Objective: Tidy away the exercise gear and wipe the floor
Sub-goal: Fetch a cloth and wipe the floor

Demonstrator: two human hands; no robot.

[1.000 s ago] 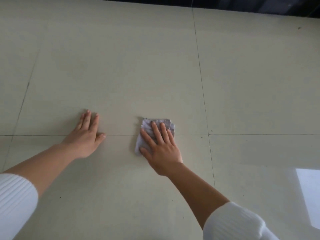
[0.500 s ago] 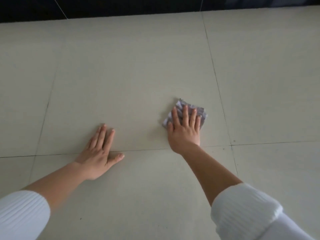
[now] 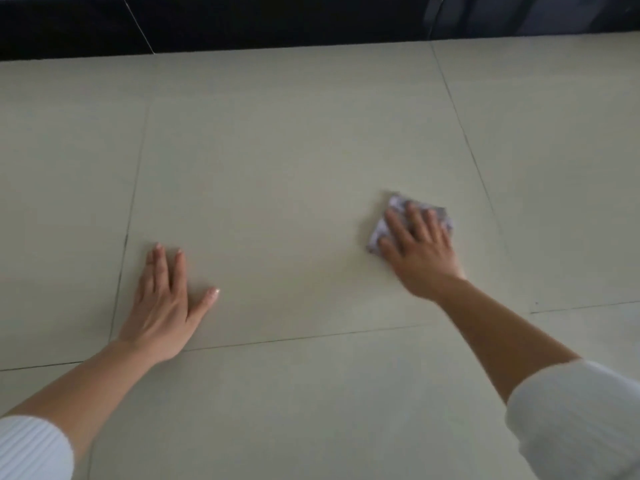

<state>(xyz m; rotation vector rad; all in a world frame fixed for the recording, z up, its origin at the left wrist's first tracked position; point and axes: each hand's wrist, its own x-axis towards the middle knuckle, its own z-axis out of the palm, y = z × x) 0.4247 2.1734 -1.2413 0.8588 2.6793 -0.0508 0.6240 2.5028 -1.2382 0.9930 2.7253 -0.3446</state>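
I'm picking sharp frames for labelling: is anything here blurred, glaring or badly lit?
Head view: the right hand and the cloth under it are smeared by motion blur; the left hand is sharper; the floor is evenly, softly lit with no glare; the dark band along the top is too underexposed to read.

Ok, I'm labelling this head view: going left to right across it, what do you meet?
left sleeve → left hand → right hand, pressing flat on the cloth → right sleeve
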